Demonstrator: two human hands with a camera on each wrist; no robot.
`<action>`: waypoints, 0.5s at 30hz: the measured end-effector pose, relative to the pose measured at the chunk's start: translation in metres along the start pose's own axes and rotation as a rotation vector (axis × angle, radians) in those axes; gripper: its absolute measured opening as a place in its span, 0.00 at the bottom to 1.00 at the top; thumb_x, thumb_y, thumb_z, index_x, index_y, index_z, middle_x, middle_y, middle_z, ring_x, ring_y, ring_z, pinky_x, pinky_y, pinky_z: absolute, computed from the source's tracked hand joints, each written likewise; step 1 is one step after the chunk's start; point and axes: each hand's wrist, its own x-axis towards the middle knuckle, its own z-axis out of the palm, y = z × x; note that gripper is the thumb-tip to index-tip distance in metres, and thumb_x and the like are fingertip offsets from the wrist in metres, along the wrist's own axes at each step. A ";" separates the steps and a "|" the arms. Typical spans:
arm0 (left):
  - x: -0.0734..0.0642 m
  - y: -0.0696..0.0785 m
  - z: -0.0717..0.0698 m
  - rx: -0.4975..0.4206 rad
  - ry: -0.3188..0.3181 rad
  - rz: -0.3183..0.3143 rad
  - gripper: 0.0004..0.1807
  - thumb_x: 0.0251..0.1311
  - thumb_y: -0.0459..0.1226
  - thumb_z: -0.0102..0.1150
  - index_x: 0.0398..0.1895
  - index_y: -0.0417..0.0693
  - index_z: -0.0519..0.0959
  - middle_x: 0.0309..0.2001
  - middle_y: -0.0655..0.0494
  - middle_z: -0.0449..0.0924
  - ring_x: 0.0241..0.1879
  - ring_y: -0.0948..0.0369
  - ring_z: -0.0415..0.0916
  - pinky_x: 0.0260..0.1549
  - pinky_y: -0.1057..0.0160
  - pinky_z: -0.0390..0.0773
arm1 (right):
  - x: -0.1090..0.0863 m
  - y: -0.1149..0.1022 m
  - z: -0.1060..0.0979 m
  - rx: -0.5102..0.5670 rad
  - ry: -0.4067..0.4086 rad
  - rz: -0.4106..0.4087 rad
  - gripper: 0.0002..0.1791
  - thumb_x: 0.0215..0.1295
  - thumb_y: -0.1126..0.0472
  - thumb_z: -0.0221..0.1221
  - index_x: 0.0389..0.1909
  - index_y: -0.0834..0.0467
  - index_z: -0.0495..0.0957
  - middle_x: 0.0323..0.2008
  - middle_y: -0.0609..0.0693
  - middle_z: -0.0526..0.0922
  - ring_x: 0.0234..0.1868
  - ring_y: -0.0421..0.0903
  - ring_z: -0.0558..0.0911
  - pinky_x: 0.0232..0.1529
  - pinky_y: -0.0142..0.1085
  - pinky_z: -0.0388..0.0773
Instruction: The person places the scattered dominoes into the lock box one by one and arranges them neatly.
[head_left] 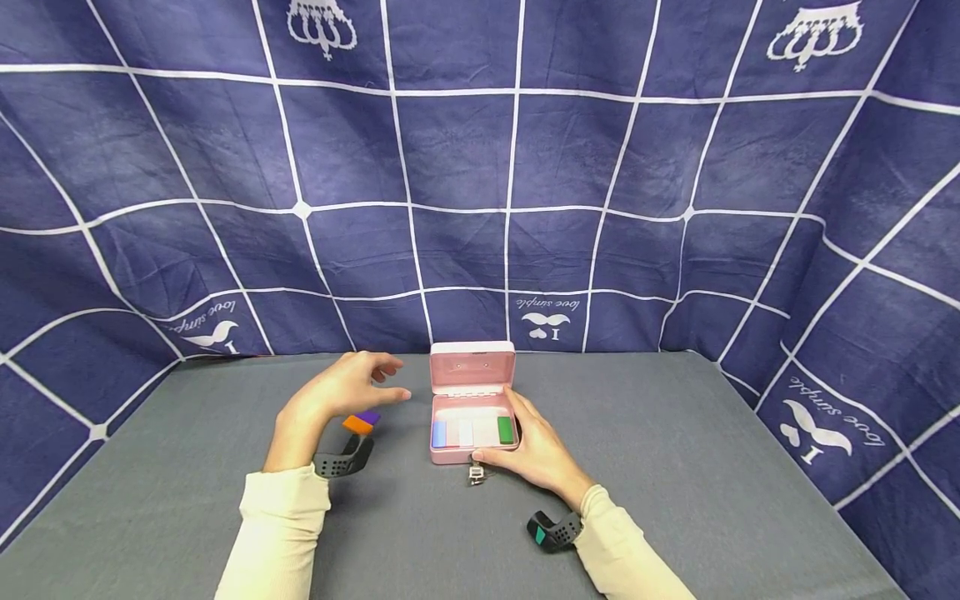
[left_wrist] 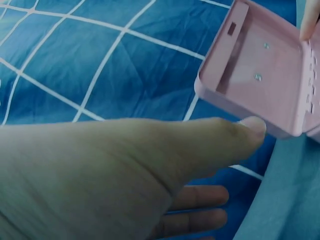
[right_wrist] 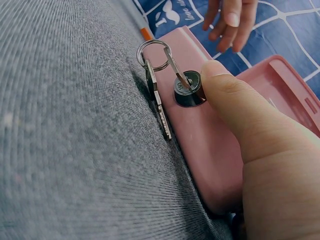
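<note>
Sensibly, the right hand (head_left: 534, 446) grips the pink box (head_left: 452, 457), lower centre; left hand (head_left: 345, 388), fingers relaxed, should avoid jolting it.

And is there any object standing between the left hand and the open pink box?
Nothing visible: only grey tabletop shows between the left hand and the pink box. The orange block and purple block lie outside that gap.

Blue white-gridded cloth (head_left: 465, 167), grey tabletop (head_left: 675, 450)

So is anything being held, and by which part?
The right hand grips the pink box at its right side, thumb beside the front lock; the left hand holds nothing.
</note>
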 end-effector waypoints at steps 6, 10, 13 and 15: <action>-0.002 -0.013 0.000 0.022 -0.002 -0.056 0.29 0.56 0.47 0.68 0.56 0.38 0.79 0.49 0.42 0.83 0.52 0.46 0.78 0.53 0.46 0.75 | 0.000 0.000 0.000 0.000 -0.002 0.006 0.63 0.43 0.35 0.74 0.77 0.53 0.54 0.72 0.51 0.64 0.71 0.51 0.67 0.69 0.50 0.65; -0.004 -0.019 -0.002 0.032 0.018 -0.076 0.30 0.56 0.47 0.68 0.57 0.38 0.78 0.50 0.40 0.82 0.53 0.43 0.77 0.53 0.44 0.75 | 0.000 -0.001 0.000 0.000 0.001 0.006 0.62 0.43 0.36 0.74 0.77 0.53 0.54 0.72 0.51 0.64 0.71 0.51 0.67 0.69 0.50 0.65; -0.006 -0.024 -0.002 0.036 0.026 -0.087 0.30 0.56 0.48 0.68 0.57 0.37 0.78 0.49 0.38 0.82 0.52 0.43 0.78 0.52 0.44 0.75 | 0.000 -0.001 0.000 -0.001 -0.001 0.007 0.62 0.43 0.36 0.74 0.77 0.52 0.54 0.72 0.51 0.64 0.71 0.51 0.67 0.69 0.50 0.65; -0.007 -0.028 -0.003 0.038 0.027 -0.088 0.31 0.56 0.48 0.68 0.57 0.37 0.78 0.49 0.36 0.82 0.51 0.42 0.79 0.51 0.44 0.76 | 0.000 -0.001 0.000 -0.001 -0.004 0.008 0.62 0.44 0.36 0.74 0.77 0.52 0.54 0.72 0.51 0.64 0.71 0.51 0.67 0.69 0.50 0.65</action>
